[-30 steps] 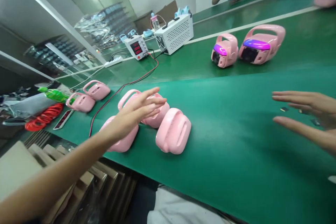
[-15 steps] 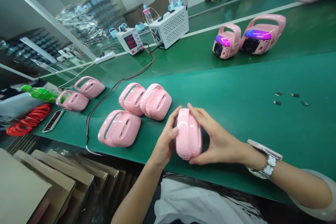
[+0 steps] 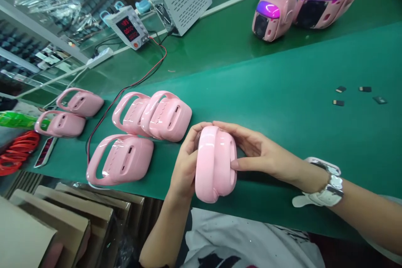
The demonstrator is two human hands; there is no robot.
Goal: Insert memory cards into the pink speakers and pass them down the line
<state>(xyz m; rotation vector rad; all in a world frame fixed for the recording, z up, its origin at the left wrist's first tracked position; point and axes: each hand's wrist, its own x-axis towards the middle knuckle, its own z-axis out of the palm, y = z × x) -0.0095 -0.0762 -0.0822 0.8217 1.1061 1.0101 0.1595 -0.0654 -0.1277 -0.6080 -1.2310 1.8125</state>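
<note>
Between both hands is a pink portable speaker (image 3: pixel 223 163) with a carry handle, its slotted side turned to the right. My left hand (image 3: pixel 186 163) is closed around its left side, fingers partly hidden behind it. My right hand (image 3: pixel 256 150) grips the right side, the thumb pressed at the recessed slot and the other fingers at the far edge. To the left, a pink speaker (image 3: pixel 171 119) stands against another speaker (image 3: pixel 133 113). Nearer the table edge is one more pink speaker (image 3: pixel 132 157).
Several memory cards (image 3: pixel 364 89) lie at the right. Two speakers with lit purple-blue fronts (image 3: pixel 270 19) stand behind. A power supply (image 3: pixel 128 27) with a red-black cable (image 3: pixel 125 88) and a white vented box (image 3: pixel 185 0) are at the back left. Cardboard sheets (image 3: pixel 72 213) stand below left.
The held speaker has turned so its slotted side shows more. My right thumb has moved from its lower edge onto the slot. The camera view has shifted closer and downward.
</note>
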